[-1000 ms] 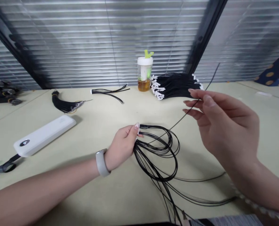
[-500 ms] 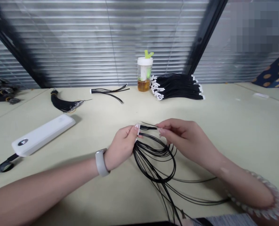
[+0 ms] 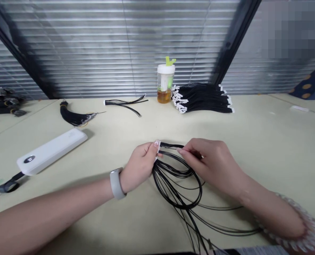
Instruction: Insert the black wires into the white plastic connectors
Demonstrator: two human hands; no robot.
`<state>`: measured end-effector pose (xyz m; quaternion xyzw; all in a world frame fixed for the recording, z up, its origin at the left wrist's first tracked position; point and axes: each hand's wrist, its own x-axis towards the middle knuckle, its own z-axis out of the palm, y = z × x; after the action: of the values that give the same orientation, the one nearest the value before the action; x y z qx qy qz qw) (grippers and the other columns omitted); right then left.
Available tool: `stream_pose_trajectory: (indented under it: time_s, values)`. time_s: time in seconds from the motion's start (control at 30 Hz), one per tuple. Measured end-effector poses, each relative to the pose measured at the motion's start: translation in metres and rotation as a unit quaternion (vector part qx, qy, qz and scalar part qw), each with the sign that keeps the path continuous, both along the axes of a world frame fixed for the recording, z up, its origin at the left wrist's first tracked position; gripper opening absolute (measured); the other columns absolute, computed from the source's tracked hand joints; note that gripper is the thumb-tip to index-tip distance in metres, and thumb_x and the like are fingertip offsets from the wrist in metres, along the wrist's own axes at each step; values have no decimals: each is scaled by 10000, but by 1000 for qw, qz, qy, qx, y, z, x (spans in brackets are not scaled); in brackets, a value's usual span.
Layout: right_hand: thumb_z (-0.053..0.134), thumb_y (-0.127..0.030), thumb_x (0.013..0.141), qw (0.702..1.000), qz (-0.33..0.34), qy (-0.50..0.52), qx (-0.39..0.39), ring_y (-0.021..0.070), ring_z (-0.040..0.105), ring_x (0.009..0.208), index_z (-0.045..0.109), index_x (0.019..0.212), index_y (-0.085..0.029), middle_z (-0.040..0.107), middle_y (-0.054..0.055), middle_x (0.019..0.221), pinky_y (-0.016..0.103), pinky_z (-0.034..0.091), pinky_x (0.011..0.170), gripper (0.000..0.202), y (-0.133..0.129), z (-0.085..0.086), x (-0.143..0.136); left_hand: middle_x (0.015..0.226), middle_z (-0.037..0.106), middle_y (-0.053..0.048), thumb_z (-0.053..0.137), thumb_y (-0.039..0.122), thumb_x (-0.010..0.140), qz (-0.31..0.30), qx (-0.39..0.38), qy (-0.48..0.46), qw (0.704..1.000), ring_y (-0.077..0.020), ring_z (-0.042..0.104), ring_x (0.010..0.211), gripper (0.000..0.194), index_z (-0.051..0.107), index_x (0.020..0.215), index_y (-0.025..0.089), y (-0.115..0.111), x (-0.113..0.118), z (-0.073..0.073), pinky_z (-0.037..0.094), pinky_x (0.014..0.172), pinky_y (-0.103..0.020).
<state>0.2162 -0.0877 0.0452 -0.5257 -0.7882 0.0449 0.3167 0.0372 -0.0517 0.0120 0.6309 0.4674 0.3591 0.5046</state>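
Black wires (image 3: pixel 178 177) | left hand (image 3: pixel 141 166) pinches connector (image 3: pixel 158 144) | right hand (image 3: pixel 213 164) pinches wire | no legible writing

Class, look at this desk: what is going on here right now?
A person is working thin black wires at a small white connector. The left hand pinches the connector; the right hand holds a wire end right beside it. The wires loop loosely on the table. A finished-looking stack of wire bundles lies behind.

A pale yellow-green bench (image 3: pixel 253 141) fills the lower frame. Across the top run grey horizontal window blinds (image 3: pixel 99 46), split by dark slanted frame bars (image 3: pixel 234 39) at upper left and right.
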Motion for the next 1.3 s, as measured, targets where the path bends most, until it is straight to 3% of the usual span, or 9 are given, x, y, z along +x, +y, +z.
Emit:
stream_pose_trajectory:
  time_s: [0.57,0.87,1.1,1.3]
  values:
    - [525,-181,815,1000,4,-7,16,66,451,507,566,663,-157,559,-27,578,204,314,496,159,0,-6,-1,539,402,26,380,502,854,-10,19,3,1000,-64,342,490,435,465,623,143,-1,1,3,301,458,-188]
    - [492,-161,839,998,43,-33,22,93,529,623,588,756,-154,610,1,700,215,366,576,127,3,-10,4,519,404,25,386,512,847,-5,27,12,1000,-70,352,478,451,496,615,142,-1,0,1,297,442,-189]
    - [451,-225,878,996,47,-67,25,102,527,615,606,787,-155,594,12,700,225,358,567,193,5,-14,2,503,387,35,369,521,849,-27,6,18,999,-66,336,441,444,482,633,151,-2,0,3,282,412,-191]
    - [413,-260,899,994,61,-96,0,108,535,632,615,784,-159,594,21,699,224,362,580,253,4,-19,-1,503,391,36,401,440,858,-56,50,38,996,-67,352,480,400,486,602,146,-5,0,8,309,461,-188]
